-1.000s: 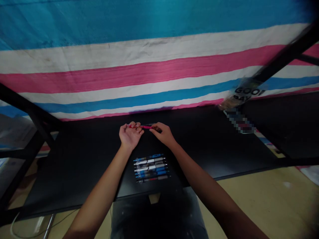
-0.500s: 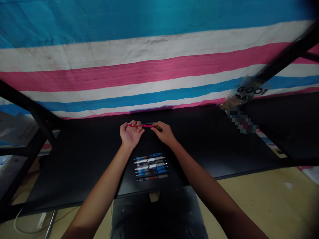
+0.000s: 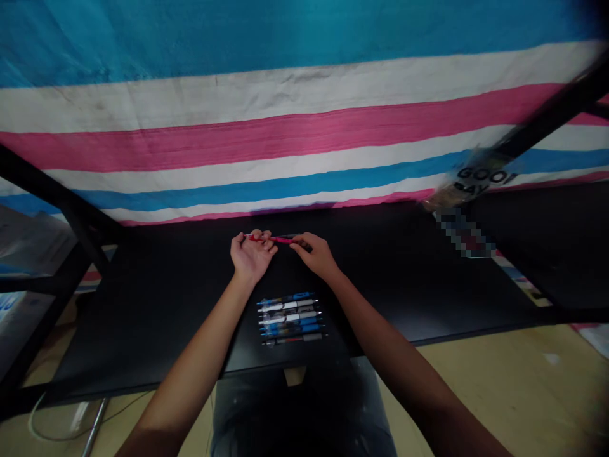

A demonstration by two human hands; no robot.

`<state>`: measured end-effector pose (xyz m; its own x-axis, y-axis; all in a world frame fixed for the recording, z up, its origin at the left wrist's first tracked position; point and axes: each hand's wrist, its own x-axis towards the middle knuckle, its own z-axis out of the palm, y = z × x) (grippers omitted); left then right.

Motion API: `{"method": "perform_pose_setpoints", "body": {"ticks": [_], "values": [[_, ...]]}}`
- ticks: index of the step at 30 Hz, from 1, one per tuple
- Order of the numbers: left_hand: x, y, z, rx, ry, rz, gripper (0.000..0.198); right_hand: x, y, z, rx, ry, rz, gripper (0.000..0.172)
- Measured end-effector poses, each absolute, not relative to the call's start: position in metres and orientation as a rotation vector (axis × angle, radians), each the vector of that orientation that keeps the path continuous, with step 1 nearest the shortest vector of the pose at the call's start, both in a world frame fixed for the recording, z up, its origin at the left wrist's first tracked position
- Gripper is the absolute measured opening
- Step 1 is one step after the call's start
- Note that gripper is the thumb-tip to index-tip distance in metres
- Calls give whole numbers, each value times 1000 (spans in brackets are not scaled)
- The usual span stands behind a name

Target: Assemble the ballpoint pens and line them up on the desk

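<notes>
Gripping a red pen (image 3: 284,240) sideways near the back edge of the black counter (image 3: 380,266). Curls the fingers of the left hand (image 3: 252,255), palm up, around one end; pinches the other end between fingers of the right hand (image 3: 314,252). Could let the pen slip through that light-looking left hold, or could scatter the row of pens (image 3: 291,317) lying closer in by lowering a hand carelessly.

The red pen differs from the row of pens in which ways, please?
The red pen is held by the left hand and right hand; the row of pens lies on the table. The red pen is pinkish-red, the row mainly blue, white and dark. Both point roughly sideways.
</notes>
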<state>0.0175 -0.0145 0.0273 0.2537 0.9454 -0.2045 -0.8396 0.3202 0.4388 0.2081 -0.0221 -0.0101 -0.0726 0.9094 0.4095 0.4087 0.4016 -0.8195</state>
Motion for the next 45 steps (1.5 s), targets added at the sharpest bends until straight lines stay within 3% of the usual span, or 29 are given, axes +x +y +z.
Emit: {"method": "perform_pose_setpoints", "body": {"ticks": [19, 45], "values": [[17, -14, 28, 238, 442, 1238, 32, 209, -23, -10, -1177, -1653, 656, 13], [16, -14, 25, 427, 564, 1252, 43, 208, -25, -10, -1209, -1664, 651, 17]]}}
